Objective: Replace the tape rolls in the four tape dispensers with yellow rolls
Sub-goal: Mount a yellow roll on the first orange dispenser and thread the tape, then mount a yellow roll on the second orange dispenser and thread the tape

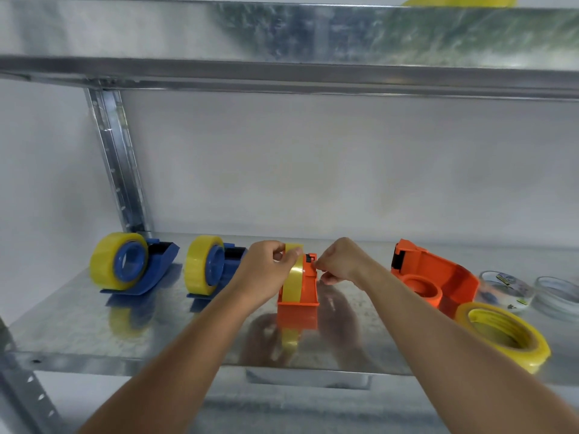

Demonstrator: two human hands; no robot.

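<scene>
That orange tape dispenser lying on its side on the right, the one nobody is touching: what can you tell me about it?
The empty orange dispenser looks like glossy moulded plastic. It lies on its side on the metal shelf, with its round hub facing up and holding no roll. The dark cutter end points toward the back left. A loose yellow tape roll lies flat just in front of it, overlapping it in this view; actual contact is unclear. Neither hand touches it.

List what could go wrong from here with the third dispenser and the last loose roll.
1. The right hand pinches at the cutter of the upright orange dispenser; fingers could catch the teeth.
2. The left hand grips the mounted yellow roll; a tug might tip the dispenser.
3. The loose yellow roll sits near the shelf edge and could get knocked off.
</scene>
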